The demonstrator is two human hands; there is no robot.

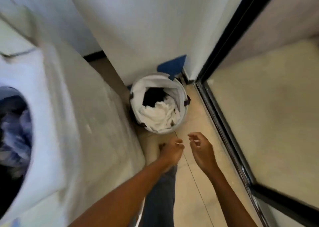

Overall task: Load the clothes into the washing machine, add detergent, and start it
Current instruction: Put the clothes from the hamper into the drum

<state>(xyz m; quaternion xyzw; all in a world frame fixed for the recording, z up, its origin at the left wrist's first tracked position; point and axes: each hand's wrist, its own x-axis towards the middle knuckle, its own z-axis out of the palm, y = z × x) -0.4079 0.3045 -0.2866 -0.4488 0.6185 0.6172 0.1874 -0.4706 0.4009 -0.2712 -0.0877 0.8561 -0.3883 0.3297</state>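
The clothes (159, 113) are crumpled white fabric with a dark garment behind, lying inside the round laundry basket (184, 109) on the floor (193, 183) beside the washing machine (57, 123). The open drum (13, 137) holds bluish fabric, blurred. The left hand (172, 151) and right hand (201, 151) hover just short of the basket, fingers loosely curled, holding nothing.

No readable text anywhere.

One wide-angle view from the person's head, looking steeply down at the floor (195, 183); the laundry basket (158, 104) sits near centre; the washing machine (57, 123) looms close at left, blurred; both forearms reach in from below.
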